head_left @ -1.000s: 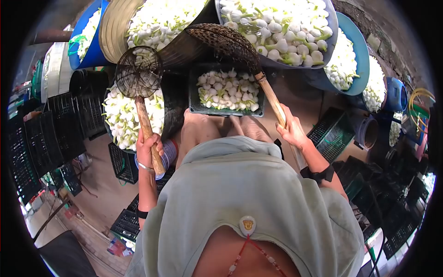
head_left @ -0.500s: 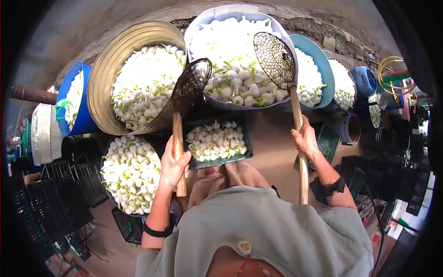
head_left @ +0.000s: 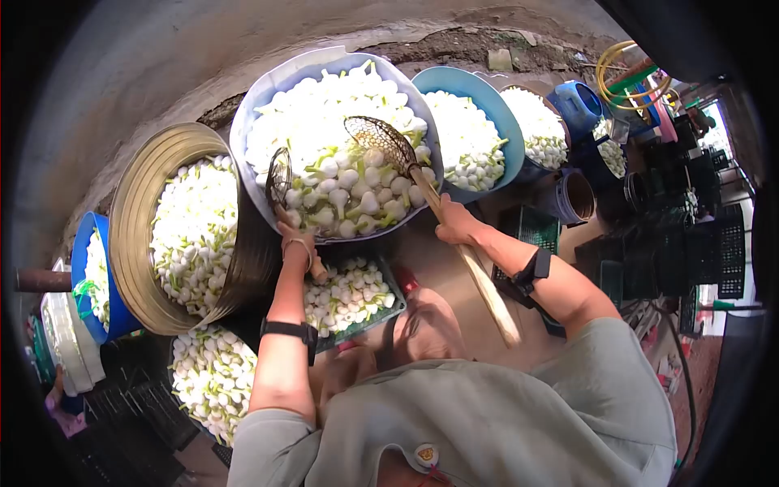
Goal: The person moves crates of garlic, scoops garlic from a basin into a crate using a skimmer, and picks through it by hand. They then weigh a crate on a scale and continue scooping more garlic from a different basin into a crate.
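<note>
My left hand (head_left: 298, 243) is closed round the short wooden handle of a mesh skimmer (head_left: 278, 177), whose scoop stands edge-on inside the near left of a white-lined tub (head_left: 253, 104). White bulbs with green stems (head_left: 329, 122), like garlic, fill that tub, the nearest ones in water. Round the long wooden handle of a second mesh skimmer (head_left: 381, 140) my right hand (head_left: 457, 221) is closed. Its scoop lies tilted over the bulbs at the tub's right half. The handle's lower end slants down past my right forearm.
A ridged brown tub (head_left: 134, 227) of bulbs stands to the left, a light-blue tub (head_left: 505, 130) to the right. Below are a green crate (head_left: 396, 302) of bulbs and a heap of bulbs (head_left: 213, 381). Dark crates (head_left: 641, 252) stack at right; a yellow hose (head_left: 604, 77) hangs behind.
Both skimmers have come down from above the tubs into the white-lined tub, both hands reaching forward with them. The camera view has turned, so the tubs sit differently in it.
</note>
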A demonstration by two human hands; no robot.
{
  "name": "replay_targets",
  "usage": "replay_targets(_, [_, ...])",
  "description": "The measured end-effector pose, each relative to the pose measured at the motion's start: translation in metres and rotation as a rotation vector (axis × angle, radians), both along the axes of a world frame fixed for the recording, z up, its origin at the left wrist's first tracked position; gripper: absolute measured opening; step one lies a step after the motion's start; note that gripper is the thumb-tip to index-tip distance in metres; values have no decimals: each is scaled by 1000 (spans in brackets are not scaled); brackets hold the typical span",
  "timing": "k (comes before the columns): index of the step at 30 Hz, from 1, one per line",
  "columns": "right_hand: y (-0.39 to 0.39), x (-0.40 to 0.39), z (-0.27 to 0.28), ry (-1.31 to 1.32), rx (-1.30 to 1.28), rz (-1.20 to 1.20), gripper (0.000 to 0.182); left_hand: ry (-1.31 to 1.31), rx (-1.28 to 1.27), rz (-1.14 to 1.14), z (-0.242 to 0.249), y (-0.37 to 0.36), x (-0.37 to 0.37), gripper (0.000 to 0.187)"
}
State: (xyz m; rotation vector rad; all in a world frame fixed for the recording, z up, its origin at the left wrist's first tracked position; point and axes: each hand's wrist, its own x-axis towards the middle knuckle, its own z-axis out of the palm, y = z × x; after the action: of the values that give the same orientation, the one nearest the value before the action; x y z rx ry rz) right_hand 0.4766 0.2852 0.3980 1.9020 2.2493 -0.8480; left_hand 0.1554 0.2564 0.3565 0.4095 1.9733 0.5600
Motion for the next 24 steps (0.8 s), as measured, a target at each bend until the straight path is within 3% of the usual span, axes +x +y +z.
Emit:
replay_targets(2, [17, 10, 53, 48, -227, -71, 40, -56, 2, 64, 6, -9, -5, 72])
replay_targets(4, [43, 2, 65, 48, -344, -172, 47, -65, -74, 85, -6, 5, 5, 74])
replay_targets(5, [61, -7, 60, 15, -383, -126, 46, -41, -89, 72, -17, 16, 14, 80])
replay_targets(6, [88, -18, 37, -112, -424, 138, 45, 22, -68, 83, -49, 26, 21, 80])
replay_targets(8, [116, -20, -13, -45, -212, 228, 48, 151, -14, 116, -112, 52, 30, 80])
replay_targets(11, [118, 4, 26, 187, -471, 137, 34, 241, -22, 54, -102, 51, 58, 78])
replay_targets(13, [118, 14, 39, 206, -715, -25, 26, -68, -81, 179, -34, 33, 71, 75])
replay_targets(15, [124, 23, 64, 339, -731, -89, 20, -171, -69, 240, -1, 26, 74, 74])
replay_targets(18, [152, 3, 27, 238, -824, -144, 15, -179, -101, 306, -21, 48, 75, 75])
replay_targets(22, [160, -15, -59, 466, -756, 97, 13, -205, -37, 281, -51, 71, 59, 74])
replay_targets(23, [157, -14, -51, 535, -811, 136, 13, -241, -20, 277, -52, 64, 55, 74])
replay_targets(24, [153, -1, -35, 425, -969, -97, 11, -280, 32, 295, -52, 53, 53, 69])
